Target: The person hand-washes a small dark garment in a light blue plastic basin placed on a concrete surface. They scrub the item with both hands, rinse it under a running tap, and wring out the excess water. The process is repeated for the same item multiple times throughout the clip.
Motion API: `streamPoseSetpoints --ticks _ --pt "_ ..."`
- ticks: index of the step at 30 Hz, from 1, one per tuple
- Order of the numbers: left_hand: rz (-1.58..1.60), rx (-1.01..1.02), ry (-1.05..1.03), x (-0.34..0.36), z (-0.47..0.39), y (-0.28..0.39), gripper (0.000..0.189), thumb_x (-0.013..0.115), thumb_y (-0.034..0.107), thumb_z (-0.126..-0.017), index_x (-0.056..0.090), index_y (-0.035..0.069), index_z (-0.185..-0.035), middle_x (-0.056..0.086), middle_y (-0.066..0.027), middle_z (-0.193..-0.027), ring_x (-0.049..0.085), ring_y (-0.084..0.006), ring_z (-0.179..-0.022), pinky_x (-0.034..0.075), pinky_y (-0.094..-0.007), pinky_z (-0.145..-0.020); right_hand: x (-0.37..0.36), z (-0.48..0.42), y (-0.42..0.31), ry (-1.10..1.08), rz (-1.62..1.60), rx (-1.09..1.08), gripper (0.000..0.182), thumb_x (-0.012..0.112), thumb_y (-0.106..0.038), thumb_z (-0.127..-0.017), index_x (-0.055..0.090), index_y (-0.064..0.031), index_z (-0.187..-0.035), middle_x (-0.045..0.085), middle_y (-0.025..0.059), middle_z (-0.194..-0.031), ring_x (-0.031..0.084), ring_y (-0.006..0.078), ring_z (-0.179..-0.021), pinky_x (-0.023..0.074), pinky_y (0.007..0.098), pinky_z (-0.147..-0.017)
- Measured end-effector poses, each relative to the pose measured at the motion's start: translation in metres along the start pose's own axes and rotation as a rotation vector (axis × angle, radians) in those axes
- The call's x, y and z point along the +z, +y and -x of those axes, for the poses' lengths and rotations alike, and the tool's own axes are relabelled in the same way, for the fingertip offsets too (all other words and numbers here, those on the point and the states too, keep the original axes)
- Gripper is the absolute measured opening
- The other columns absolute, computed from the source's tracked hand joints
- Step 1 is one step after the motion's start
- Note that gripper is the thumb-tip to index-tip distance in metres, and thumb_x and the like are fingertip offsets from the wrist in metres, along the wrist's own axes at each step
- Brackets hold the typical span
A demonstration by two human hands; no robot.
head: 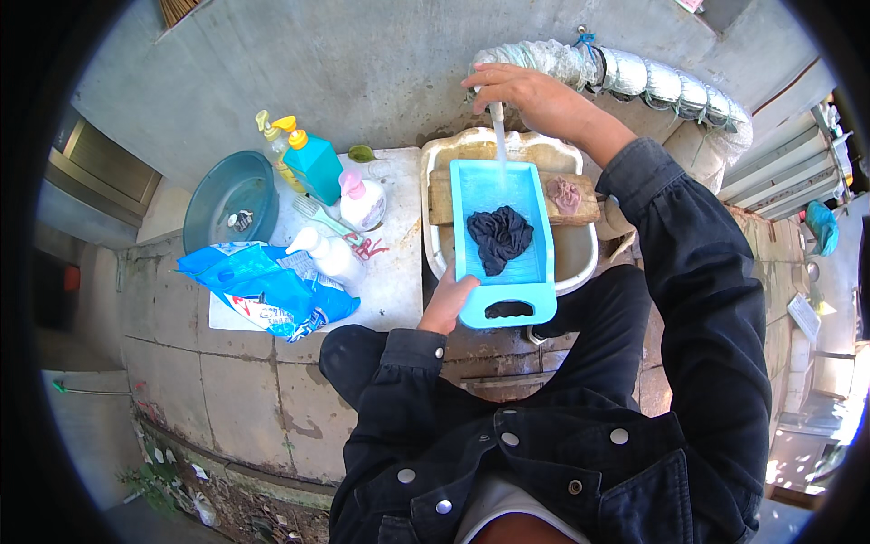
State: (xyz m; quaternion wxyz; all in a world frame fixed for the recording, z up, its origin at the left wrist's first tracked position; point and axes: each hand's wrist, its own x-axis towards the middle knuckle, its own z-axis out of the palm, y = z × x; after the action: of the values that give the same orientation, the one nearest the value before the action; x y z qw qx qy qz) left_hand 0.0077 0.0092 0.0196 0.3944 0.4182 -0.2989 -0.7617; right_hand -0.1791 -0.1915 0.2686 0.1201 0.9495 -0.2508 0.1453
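My left hand (448, 299) grips the lower left rim of a light-blue plastic washboard tray (503, 289). A crumpled dark wet cloth (500, 238) lies on the tray's ribbed floor. My right hand (523, 92) is at the tap (496, 110), its fingers over the top, where the handle is hidden. A stream of water (500, 146) falls from the spout into the tray's far end. The tray rests across a wooden board (442, 197) that spans a white sink basin (429, 251). On the board's right end sits a small pinkish wrung cloth (564, 195).
Left of the sink, a white slab (397, 285) holds a teal pump bottle (312, 166), white pump bottles (363, 204), a scrub brush (326, 219) and a blue detergent bag (272, 285). Beyond them is a green basin (228, 197). A foil-wrapped pipe (652, 78) runs along the wall.
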Motion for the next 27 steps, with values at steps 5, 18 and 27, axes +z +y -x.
streamPoseSetpoints --ticks 5,18,27 --pt "-0.008 0.025 0.010 0.001 -0.003 -0.002 0.046 0.057 0.006 -0.082 0.048 0.004 -0.126 0.060 -0.0045 -0.101 0.058 -0.0139 -0.090 0.046 -0.0288 -0.081 -0.006 0.000 -0.004 -0.009 0.028 -0.009 0.037 0.062 0.014 -0.067 0.067 -0.0087 -0.097 0.056 0.0058 -0.133 0.048 0.0282 -0.128 0.0472 0.0396 -0.101" --pt "0.007 0.040 0.046 0.003 -0.010 -0.012 0.042 0.053 0.006 -0.083 0.049 0.004 -0.125 0.059 -0.0054 -0.102 0.057 -0.0154 -0.090 0.046 -0.0299 -0.082 -0.019 -0.001 -0.011 0.025 0.183 -0.061 0.032 0.058 0.003 -0.078 0.065 -0.0099 -0.107 0.054 0.0061 -0.124 0.055 0.0252 -0.113 0.0488 0.0367 -0.093" --pt "0.031 0.038 0.048 0.003 -0.014 -0.017 0.038 0.053 0.006 -0.084 0.051 0.005 -0.122 0.059 -0.0048 -0.102 0.057 -0.0153 -0.091 0.046 -0.0301 -0.082 -0.019 -0.003 -0.007 0.012 0.218 -0.098 0.034 0.058 0.002 -0.079 0.065 -0.0113 -0.110 0.055 0.0054 -0.121 0.055 0.0247 -0.111 0.0505 0.0355 -0.091"
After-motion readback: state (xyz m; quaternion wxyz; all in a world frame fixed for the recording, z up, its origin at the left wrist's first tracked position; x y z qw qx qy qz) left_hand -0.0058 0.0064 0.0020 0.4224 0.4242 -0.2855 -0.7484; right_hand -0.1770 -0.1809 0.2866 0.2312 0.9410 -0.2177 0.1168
